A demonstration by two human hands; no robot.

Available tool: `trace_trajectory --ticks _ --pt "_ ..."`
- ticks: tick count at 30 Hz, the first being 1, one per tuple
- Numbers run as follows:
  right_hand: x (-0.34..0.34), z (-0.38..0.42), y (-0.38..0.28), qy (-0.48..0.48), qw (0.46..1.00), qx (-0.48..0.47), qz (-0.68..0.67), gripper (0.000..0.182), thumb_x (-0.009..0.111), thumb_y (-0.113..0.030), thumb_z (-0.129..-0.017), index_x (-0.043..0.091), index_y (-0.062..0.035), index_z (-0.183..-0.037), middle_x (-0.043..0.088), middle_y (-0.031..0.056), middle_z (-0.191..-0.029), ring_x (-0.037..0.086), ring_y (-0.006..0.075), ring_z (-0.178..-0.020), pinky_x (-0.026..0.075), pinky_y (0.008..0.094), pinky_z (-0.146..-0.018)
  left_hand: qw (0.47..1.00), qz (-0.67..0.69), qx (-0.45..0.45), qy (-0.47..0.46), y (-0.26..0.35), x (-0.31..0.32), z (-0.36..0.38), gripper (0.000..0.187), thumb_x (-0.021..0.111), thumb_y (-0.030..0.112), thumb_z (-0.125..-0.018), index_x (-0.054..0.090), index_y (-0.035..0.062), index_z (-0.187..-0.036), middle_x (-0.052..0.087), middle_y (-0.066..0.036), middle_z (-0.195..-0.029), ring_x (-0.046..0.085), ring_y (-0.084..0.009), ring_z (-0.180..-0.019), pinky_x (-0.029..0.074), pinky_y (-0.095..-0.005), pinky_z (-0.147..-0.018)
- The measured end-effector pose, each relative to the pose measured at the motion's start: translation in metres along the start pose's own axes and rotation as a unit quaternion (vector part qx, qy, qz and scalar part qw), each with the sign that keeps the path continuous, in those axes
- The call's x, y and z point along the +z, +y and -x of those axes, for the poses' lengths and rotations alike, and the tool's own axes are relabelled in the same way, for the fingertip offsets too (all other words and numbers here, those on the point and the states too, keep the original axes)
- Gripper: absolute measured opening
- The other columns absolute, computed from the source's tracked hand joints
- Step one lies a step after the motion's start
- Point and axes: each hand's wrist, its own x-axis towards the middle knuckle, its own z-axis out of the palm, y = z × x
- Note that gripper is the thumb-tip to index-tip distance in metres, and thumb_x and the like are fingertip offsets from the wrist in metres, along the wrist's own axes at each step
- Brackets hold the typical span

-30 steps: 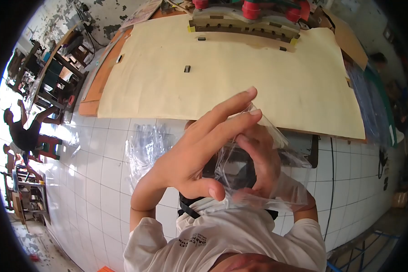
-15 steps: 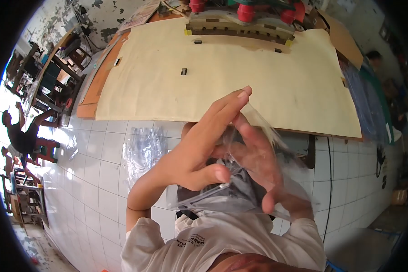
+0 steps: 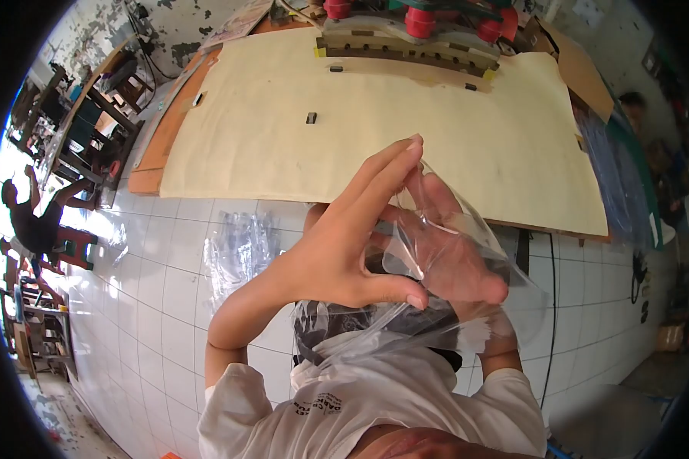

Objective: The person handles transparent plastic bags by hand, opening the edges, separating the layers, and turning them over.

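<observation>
A thin clear plastic sheet (image 3: 475,237) is held up between my two hands, above my lap. My left hand (image 3: 348,252) has its fingers stretched long and close together, fingertips at the sheet's upper edge, with its thumb by a fold lower down. Behind the see-through plastic, my right hand (image 3: 455,260) faces the left one with its palm, fingers pointing up and thumb out to the right. The sheet's lower part hangs toward my shirt (image 3: 375,398). More clear plastic (image 3: 241,252) lies in a shiny heap left of my lap.
In front stands a table (image 3: 245,145) with a cream cover and small dark blocks (image 3: 311,118). A machine part with red knobs (image 3: 419,21) is at its far edge. Cardboard (image 3: 578,69) and bluish plastic (image 3: 612,180) lie at the right. A person (image 3: 34,218) sits far left.
My right hand has risen a little and turned its palm more toward the left hand. The plastic has shifted up and right with it. My left thumb has moved slightly right.
</observation>
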Motion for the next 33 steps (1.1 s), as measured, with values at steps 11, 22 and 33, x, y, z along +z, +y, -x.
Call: trace_trajectory --ticks 11,22,33 --pt "0.004 -0.003 -0.012 0.059 0.991 0.118 -0.014 0.103 0.049 -0.073 -0.079 0.015 -0.004 -0.147 0.018 0.0176 -0.15 0.024 0.0339 -0.137 0.02 0.0492 -0.112 0.992 -0.096 0.078 -0.004 -0.008 -0.006 -0.012 0.095 0.062 0.062 -0.077 0.033 -0.007 -0.136 0.026 -0.028 -0.145 0.036 -0.0428 -0.13 0.04 -0.0441 -0.099" --pt "0.0 -0.013 -0.007 -0.001 0.991 0.031 -0.133 0.076 0.039 -0.057 -0.093 0.03 0.0054 -0.134 0.045 0.0185 -0.13 0.042 0.0315 -0.125 0.029 0.0458 -0.108 0.999 0.023 -0.013 -0.031 -0.016 -0.006 -0.027 0.111 0.027 0.087 -0.074 0.037 -0.0041 -0.137 0.029 -0.026 -0.147 0.032 -0.0357 -0.135 0.027 -0.0411 -0.108" --pt "-0.002 -0.023 -0.013 -0.071 0.97 0.098 -0.21 0.064 0.027 -0.053 -0.097 0.039 0.0022 -0.128 0.051 0.021 -0.124 0.049 0.0335 -0.118 0.033 0.0528 -0.103 0.988 0.15 0.022 -0.026 -0.033 -0.01 -0.038 0.07 0.03 0.055 -0.096 0.039 -0.0024 -0.136 0.043 -0.018 -0.138 0.052 -0.0255 -0.114 0.039 -0.0347 -0.097"
